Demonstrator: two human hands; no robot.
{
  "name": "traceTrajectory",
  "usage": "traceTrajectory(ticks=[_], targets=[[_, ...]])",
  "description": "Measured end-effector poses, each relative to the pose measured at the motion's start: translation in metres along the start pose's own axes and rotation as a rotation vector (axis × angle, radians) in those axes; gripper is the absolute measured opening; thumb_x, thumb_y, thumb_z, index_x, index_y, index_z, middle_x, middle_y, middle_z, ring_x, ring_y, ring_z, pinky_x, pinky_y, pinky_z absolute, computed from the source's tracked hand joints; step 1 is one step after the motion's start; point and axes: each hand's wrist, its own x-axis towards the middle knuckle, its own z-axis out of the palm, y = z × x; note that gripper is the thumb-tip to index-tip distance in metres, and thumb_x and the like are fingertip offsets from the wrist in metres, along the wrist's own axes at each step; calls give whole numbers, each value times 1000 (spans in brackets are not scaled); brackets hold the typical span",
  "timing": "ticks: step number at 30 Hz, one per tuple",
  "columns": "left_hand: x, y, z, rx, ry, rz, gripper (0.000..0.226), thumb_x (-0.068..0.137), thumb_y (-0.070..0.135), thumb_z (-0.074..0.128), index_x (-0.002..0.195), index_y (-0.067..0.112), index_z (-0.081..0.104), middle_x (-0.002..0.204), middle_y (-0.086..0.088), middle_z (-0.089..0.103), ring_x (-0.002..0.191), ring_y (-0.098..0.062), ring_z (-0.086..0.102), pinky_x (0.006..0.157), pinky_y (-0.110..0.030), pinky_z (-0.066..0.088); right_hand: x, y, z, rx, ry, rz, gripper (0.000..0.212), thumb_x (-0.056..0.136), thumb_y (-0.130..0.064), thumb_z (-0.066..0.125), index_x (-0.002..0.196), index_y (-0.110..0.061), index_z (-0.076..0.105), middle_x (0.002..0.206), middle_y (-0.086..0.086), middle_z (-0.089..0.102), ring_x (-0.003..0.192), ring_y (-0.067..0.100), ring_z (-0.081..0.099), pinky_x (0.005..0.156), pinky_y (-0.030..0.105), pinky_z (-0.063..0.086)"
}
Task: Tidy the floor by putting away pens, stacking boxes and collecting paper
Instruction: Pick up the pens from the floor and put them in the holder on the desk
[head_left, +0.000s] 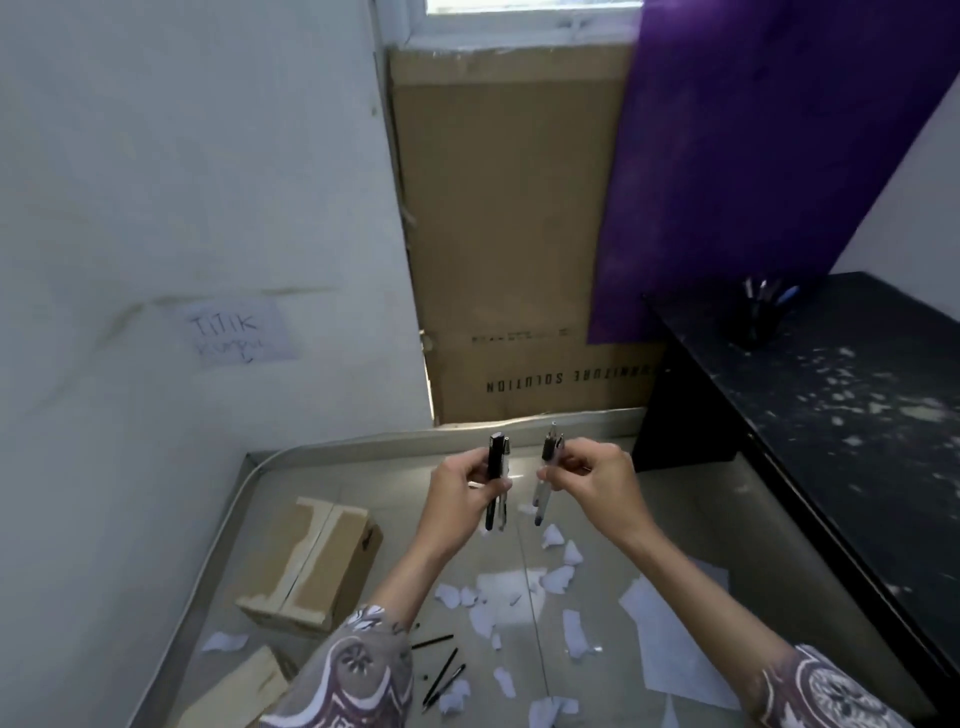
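Fingers of the left hand (467, 486) pinch two dark pens (496, 483) and the right hand (592, 480) two clear pens (545, 478), upright above paper scraps (558, 577), apparently bound next for the pen cup (761, 317) on the black desk (852, 415).

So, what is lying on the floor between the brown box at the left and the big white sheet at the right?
In the head view, torn paper scraps lie scattered on the tiles between the cardboard box and the white sheet.

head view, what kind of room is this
Probably a small office or study corner: a black desk with a pen cup, a flat furniture carton against the window, torn paper on tiles.
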Motion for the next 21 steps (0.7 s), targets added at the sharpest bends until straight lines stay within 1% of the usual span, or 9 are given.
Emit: traceTrajectory(ticks=[3, 6, 8, 9, 11, 14, 16, 19, 21], targets=[[2, 29, 6, -28, -56, 40, 20, 78, 2, 68, 72, 19, 59, 70, 0, 63, 72, -13, 62, 77, -28, 54, -13, -16, -23, 44, 75, 18, 4, 76, -9, 72, 73, -7, 71, 70, 3, 71, 66, 9, 66, 67, 29, 55], [8, 51, 14, -46, -120, 69, 23, 80, 1, 67, 72, 20, 56, 69, 0, 63, 74, -16, 66, 80, -32, 56, -22, -24, -41, 96, 158, 36, 4, 76, -8, 71, 76, -4, 72, 72, 9, 72, 65, 9, 65, 66, 28, 54], [13, 61, 21, -52, -126, 91, 24, 81, 1, 66, 72, 21, 56, 72, -2, 65, 76, -17, 67, 80, -29, 56, -25, -24, -52, 138, 221, 49, 5, 76, -7, 72, 73, -3, 71, 69, 11, 70, 63, 10, 64, 63, 24, 53], [16, 66, 26, -56, -128, 105, 24, 81, 1, 66, 72, 21, 56, 73, -4, 66, 77, -17, 67, 78, -27, 56, -26, -25, -57, 159, 258, 53, 5, 75, -7, 72, 71, -4, 71, 67, 10, 69, 61, 8, 63, 61, 20, 53], [24, 75, 37, -59, -135, 136, 17, 81, 0, 66, 76, 15, 59, 76, -9, 66, 78, -19, 67, 75, -20, 55, -28, -22, -68, 182, 315, 62, 6, 75, -8, 73, 70, -5, 71, 64, 7, 68, 57, 3, 62, 57, 14, 49], [42, 88, 54, -55, -165, 178, 7, 79, -2, 66, 80, 3, 62, 77, -10, 67, 77, -18, 67, 71, -16, 54, -19, -10, -87, 211, 385, 79, 8, 76, -10, 73, 71, -4, 71, 67, 11, 71, 60, 8, 64, 60, 18, 51], [61, 97, 69, -57, -194, 186, 6, 79, -3, 66, 81, 2, 62, 77, -8, 67, 77, -15, 67, 70, -14, 53, -7, -1, -104, 238, 417, 92, 5, 76, -9, 73, 72, -5, 72, 67, 9, 72, 63, 13, 66, 63, 23, 53], [95, 108, 95, -54, -218, 198, 15, 79, -2, 66, 73, 10, 61, 70, 1, 65, 68, -3, 64, 67, -13, 51, 19, 15, -135, 285, 462, 97, 7, 76, -4, 72, 71, -9, 72, 62, -2, 71, 62, 9, 66, 65, 24, 55], [124, 113, 115, -54, -230, 189, 21, 80, -2, 66, 70, 15, 58, 69, 2, 65, 69, -4, 64, 70, -17, 53, 43, 26, -160, 308, 486, 97, 7, 76, -3, 71, 71, -8, 73, 61, -3, 70, 62, 8, 66, 64, 21, 55]])
